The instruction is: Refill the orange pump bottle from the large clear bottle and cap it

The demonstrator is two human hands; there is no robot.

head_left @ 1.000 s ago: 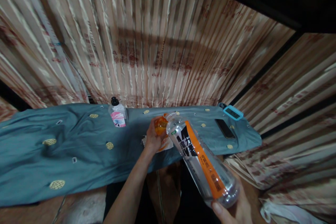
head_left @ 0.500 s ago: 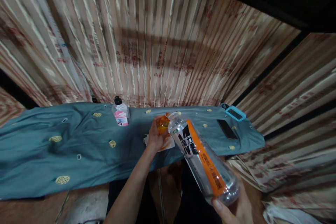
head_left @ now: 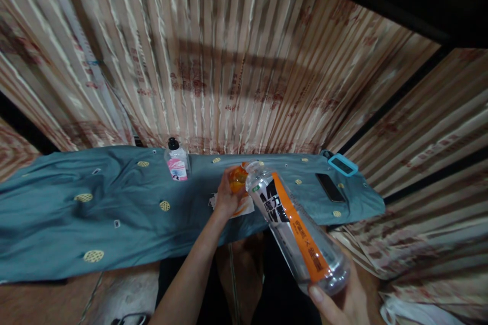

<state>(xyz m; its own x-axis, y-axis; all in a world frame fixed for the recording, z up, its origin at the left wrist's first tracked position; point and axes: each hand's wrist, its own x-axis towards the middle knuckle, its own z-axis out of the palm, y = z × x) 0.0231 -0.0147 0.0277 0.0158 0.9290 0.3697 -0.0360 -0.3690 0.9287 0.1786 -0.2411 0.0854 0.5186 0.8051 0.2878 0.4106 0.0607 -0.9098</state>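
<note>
My right hand point(head_left: 345, 299) is closed around the base of a large clear plastic drink bottle point(head_left: 280, 236) with an orange and black label. The bottle lies at a slant, its neck pointing up and left, away from me. My left hand point(head_left: 225, 199) grips a small translucent orange container point(head_left: 238, 177) whose exact kind I cannot make out. The bottle's mouth meets the rim of that container; whether liquid passes between them does not show. Beneath my left hand, a white and orange paper or wrapper point(head_left: 247, 207) rests on the teal cloth point(head_left: 133, 218).
A clear bottle with a black cap and pink label point(head_left: 177, 166) stands left on the cloth. At the right lie a dark phone point(head_left: 330, 187) and a blue-framed device point(head_left: 342, 164). Pleated curtains point(head_left: 229, 61) hang behind. My legs are below the cloth's front edge.
The view has shifted very slightly. Both hands keep their grips, and the bottle's mouth stays at the orange container.
</note>
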